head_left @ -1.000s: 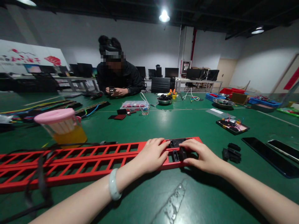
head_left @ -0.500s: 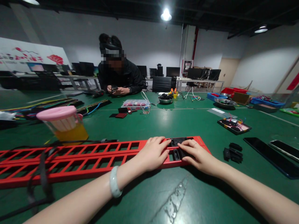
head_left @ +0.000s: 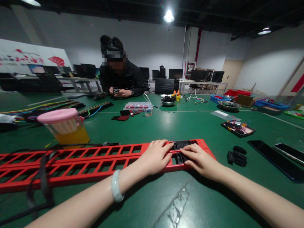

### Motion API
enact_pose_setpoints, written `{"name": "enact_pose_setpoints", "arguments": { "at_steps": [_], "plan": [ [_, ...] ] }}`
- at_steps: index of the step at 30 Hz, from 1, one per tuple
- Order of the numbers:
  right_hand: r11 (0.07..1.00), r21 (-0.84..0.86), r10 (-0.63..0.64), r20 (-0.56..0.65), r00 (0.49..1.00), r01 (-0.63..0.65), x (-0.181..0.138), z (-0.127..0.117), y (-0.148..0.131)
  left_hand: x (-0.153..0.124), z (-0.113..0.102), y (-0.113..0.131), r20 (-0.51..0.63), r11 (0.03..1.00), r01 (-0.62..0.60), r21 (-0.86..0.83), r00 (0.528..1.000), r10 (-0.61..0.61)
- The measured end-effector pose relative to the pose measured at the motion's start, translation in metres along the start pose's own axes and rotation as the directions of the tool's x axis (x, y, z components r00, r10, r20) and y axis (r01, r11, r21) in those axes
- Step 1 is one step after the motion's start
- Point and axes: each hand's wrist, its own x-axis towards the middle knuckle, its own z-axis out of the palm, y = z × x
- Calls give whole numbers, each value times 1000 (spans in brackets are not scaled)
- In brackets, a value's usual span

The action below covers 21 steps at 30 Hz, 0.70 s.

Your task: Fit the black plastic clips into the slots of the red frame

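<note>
A long red plastic frame (head_left: 106, 168) with two rows of rectangular openings lies across the table. Black plastic blocks (head_left: 182, 144) fill openings at its right end. My left hand (head_left: 155, 155) rests over the frame, fingers stretched and slightly apart, its index fingertip at the edge of a far-row block. With fingers bent, my right hand (head_left: 200, 158) holds a dark block in the near row, mostly hidden under the fingers. Between both hands a narrow black piece (head_left: 180, 158) shows in a near-row opening. Several loose black pieces (head_left: 237, 156) lie right of the frame.
A pink-lidded cup (head_left: 65, 128) stands behind the frame, and a black strap (head_left: 44, 177) crosses its left part. Two phones (head_left: 276, 161) lie at right. A small tray with wires (head_left: 238, 128) sits beyond. Across the table a person (head_left: 122, 72) holds a small device.
My right hand has shifted very slightly left at the frame's right end, with its fingers still on the block. My left hand stays in place.
</note>
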Motion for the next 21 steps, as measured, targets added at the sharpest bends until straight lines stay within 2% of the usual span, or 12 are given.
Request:
{"name": "enact_pose_setpoints", "arguments": {
  "at_steps": [11,21],
  "plan": [
    [991,103,83,-24,996,-80,3,-1,-4,0,1,0,0,1000,6,-16,1000,-6],
    [986,145,89,-28,996,-84,4,-4,-6,0,1,0,2,1000,4,-14,1000,-4]
  ]
}}
